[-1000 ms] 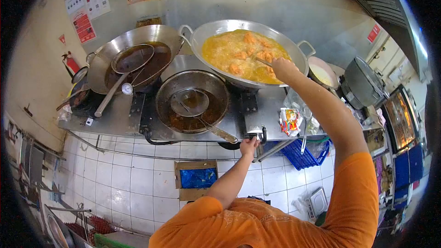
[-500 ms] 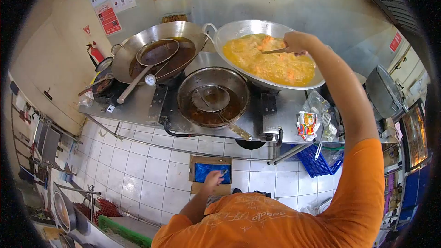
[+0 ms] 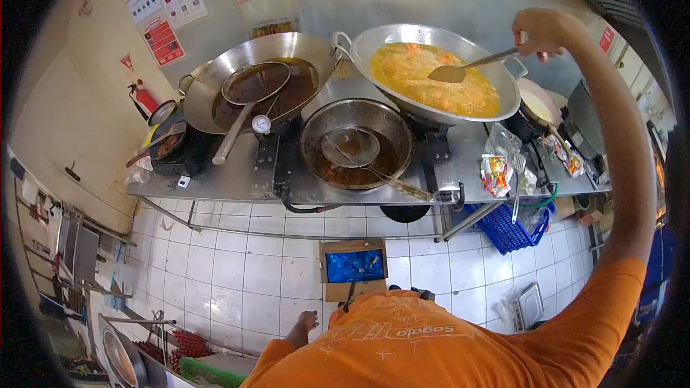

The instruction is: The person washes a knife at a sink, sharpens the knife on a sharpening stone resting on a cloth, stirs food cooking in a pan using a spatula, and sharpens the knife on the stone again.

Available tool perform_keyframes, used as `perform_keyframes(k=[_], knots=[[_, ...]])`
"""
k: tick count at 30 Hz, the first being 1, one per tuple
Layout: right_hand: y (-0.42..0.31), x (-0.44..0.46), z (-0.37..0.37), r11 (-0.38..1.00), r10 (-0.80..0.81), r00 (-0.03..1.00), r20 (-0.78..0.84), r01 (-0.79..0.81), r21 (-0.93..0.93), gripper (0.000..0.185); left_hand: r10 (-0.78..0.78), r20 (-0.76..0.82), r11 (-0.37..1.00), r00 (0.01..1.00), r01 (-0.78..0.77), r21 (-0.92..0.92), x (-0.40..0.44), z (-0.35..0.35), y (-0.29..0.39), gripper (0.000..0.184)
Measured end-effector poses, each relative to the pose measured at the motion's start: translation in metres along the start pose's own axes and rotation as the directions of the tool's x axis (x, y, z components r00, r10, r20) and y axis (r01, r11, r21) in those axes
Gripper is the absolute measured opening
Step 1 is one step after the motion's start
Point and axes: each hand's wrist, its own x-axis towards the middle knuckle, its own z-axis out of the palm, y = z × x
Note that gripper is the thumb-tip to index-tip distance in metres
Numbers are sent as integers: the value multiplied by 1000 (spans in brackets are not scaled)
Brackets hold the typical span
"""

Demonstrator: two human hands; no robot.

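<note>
High at the right, my right hand [image 3: 543, 32] grips the handle of a metal spatula [image 3: 449, 73], whose flat blade hangs over the large silver wok [image 3: 507, 104]. Bubbling yellow oil [image 3: 467, 100] with orange pieces fills that wok. My left hand [image 3: 308, 320] is low beside my body, over the tiled floor, away from the stove; its fingers are too small to read. A dark pan [image 3: 313, 165] with a small strainer [image 3: 351, 147] stands left of and below the wok. Farther left, another wok [image 3: 198, 108] of dark oil holds a large strainer [image 3: 255, 82] and a dial thermometer [image 3: 261, 123].
Seasoning packets [image 3: 496, 174] and a slotted utensil [image 3: 517, 190] lie on the right of the steel counter [image 3: 237, 176]. Below are a blue crate [image 3: 510, 230] and an open box with blue plastic [image 3: 356, 266]. A grey pot [image 3: 586, 118] stands at the right.
My right hand has risen to the right, lifting the spatula blade out of the oil. My left hand has left the stove knob and dropped beside my body. The view has shifted.
</note>
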Motion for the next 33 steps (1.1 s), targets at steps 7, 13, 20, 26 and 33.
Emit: perform_keyframes(k=[7,13,20,26,33], knots=[[-21,-70,-12,990,131,991,39,-128,-64,24,-68,-286,948,956,-27,-316,7,-41,37,27],[-39,-70,4,989,60,990,127,-41,-142,23,23,-229,916,973,-112,-385,-2,-92,25,27],[-51,-10,131,967,-46,995,-87,22,-253,21,235,-199,965,952,-253,-75,-13,-103,-17,30],[-42,63,215,989,41,980,-194,-67,-130,23,550,451,-66,703,-501,863,-46,-102,-29,31],[-23,152,261,874,237,837,-494,39,485,26,-182,-318,939,930,68,-338,-64,-34,-30,31]])
